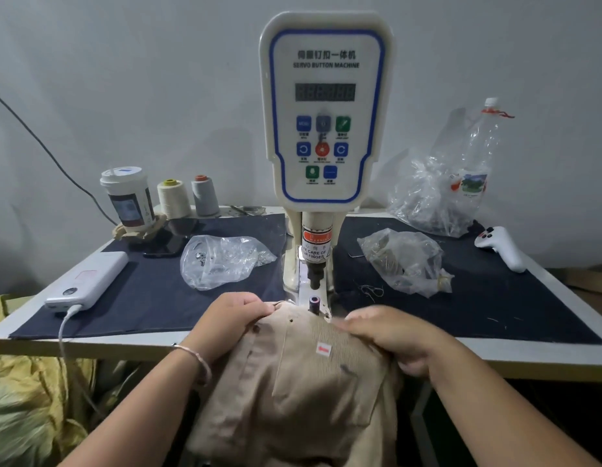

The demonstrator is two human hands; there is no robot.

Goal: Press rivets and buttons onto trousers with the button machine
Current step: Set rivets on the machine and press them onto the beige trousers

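Tan corduroy trousers (pixel 303 375) lie at the worktop (pixel 562 358) edge, their top edge just short of the button machine (pixel 326 109) lower die (pixel 314 303). Your left hand (pixel 232 320) and right hand (pixel 390 335) each pinch the cloth either side. Draw it flat, centre the mark, keep fingertips clear of the punch (pixel 314 274) above.
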